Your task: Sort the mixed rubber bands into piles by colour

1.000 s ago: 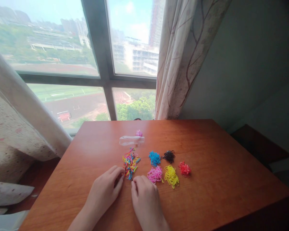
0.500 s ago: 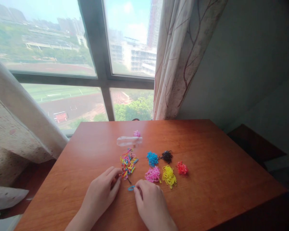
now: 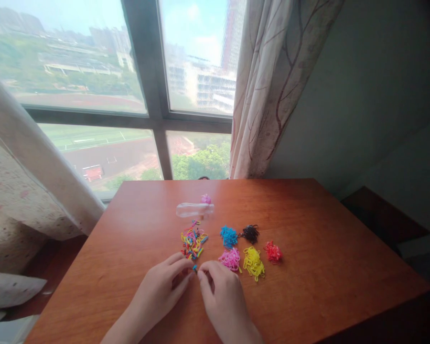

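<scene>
My left hand (image 3: 166, 279) is closed in a pinch at the near edge of a mixed pile of small coloured rubber bands (image 3: 194, 241). Opposite it, my right hand (image 3: 222, 286) has thumb and fingers pressed together on a blue rubber band (image 3: 195, 268), which shows in the narrow gap between both hands' fingertips. What lies inside the left pinch is hidden. To the right are sorted heaps: blue bands (image 3: 229, 236), black bands (image 3: 251, 233), pink bands (image 3: 230, 259), yellow bands (image 3: 254, 263) and red bands (image 3: 273, 252).
A clear plastic pouch or tube (image 3: 191, 210) lies behind the mixed pile, with a small pink-purple object (image 3: 206, 198) beside it. The wooden table (image 3: 326, 239) meets a window at the back. Curtains (image 3: 265, 95) hang on both sides.
My right hand has brought the blue rubber band up close to the left fingertips. The left hand has shifted slightly right, narrowing the gap. The view has moved a little.
</scene>
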{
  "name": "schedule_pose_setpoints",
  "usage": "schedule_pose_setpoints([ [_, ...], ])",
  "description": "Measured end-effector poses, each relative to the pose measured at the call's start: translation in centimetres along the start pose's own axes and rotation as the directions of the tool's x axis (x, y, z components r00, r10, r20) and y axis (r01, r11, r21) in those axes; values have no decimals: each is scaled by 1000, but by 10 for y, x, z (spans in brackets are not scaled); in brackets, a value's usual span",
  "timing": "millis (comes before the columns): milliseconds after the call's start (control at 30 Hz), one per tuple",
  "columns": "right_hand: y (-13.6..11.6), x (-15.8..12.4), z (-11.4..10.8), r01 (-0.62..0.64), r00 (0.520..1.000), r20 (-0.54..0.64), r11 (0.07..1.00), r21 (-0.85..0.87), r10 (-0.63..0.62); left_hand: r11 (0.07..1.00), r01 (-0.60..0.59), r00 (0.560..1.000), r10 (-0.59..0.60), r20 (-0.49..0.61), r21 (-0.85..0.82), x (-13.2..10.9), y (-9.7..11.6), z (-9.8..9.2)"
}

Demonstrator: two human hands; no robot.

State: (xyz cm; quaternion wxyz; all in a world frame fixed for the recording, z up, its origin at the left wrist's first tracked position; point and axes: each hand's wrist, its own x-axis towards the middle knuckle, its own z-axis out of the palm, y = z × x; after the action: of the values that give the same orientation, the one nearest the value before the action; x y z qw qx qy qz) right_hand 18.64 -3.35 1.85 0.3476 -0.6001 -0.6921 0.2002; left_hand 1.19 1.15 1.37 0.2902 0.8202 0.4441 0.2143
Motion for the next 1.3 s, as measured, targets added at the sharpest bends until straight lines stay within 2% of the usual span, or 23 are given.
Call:
schedule_pose_setpoints([
  [200,2,0,-3,-30,999,12,999,-23,30,1000,19,999,-19,-50,0,0,-1,-2],
  [333,1,-2,-10,-28,997,64,997,-76,33,999,31,996,-29,-79,36,2,-2,-3],
  [467,4,-2,-19,-27,997,65,996,-88,32,997,38,993,-29,-118,71,2,-3,-3],
  [567,19,2,-35,-46,998,34,996,-71,49,993,44,993,-32,-114,105,2,-5,-2],
  [667,46,12,-61,-105,994,-45,988,-112,100,990,46,994,-32,-102,132,1,-6,-2],
  [800,82,29,-94,-235,970,-146,911,-337,196,987,41,995,-26,-95,156,1,-6,-2],
  [900,96,43,-107,-288,958,-149,828,-481,246,984,38,995,-22,-93,171,1,-8,-2],
  [1100,97,60,-100,-271,962,-121,794,-545,245,980,26,996,-9,-84,200,0,-10,0],
  [1300,95,57,-93,-264,964,-135,789,-554,228,979,27,997,-11,-80,200,0,-11,0],
])
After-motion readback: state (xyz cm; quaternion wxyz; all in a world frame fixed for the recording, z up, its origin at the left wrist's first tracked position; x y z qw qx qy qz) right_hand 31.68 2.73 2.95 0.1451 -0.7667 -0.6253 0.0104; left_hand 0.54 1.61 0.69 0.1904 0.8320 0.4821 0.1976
